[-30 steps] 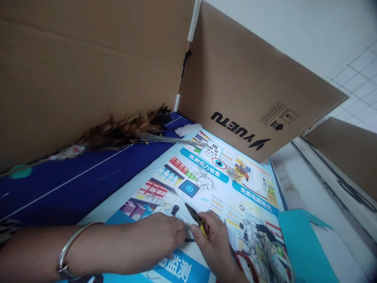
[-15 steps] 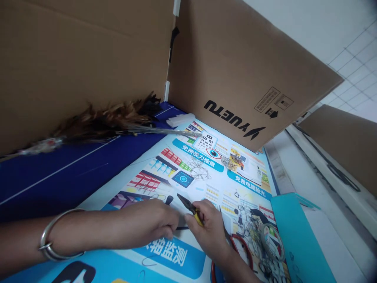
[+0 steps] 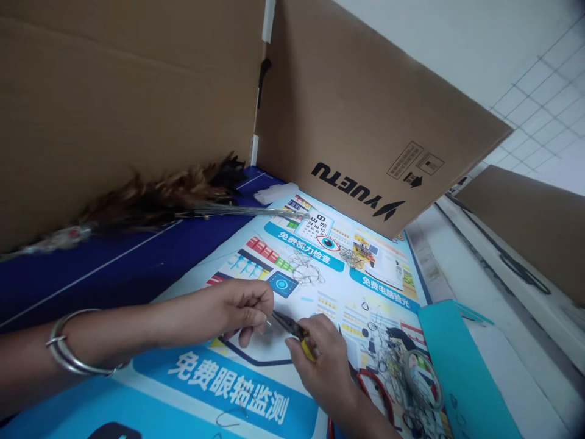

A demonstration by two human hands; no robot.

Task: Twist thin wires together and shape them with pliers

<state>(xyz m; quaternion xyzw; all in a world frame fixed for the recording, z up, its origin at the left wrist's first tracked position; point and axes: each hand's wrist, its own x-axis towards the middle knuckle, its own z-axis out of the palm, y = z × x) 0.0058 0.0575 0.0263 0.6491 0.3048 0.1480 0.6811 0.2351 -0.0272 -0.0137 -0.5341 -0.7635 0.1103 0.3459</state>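
My left hand [image 3: 249, 308], with a silver bangle on its wrist, has its fingers pinched together. A thin pale bit of wire [image 3: 268, 322] shows at the fingertips; the rest is hidden. My right hand [image 3: 320, 353] is closed around needle-nose pliers [image 3: 287, 323] with yellow handles. The plier tips reach the left fingertips; I cannot tell whether the jaws grip the wire. Red-handled scissors [image 3: 377, 390] lie partly under my right forearm. Curved wire pieces [image 3: 231, 419] rest on the printed sheet [image 3: 150, 402] below my left hand.
A tangle of wire loops and rings [image 3: 393, 366] lies at right, beside a teal box [image 3: 466, 366]. Further back are a loose wire coil [image 3: 306, 268], a bundle of straight wires [image 3: 256, 211] and brown feathers [image 3: 159, 195]. Cardboard walls [image 3: 365, 110] stand behind.
My left hand has risen and turned, bringing its pinched fingers up to the plier tips. The right hand with the pliers has barely moved. The view has shifted slightly.
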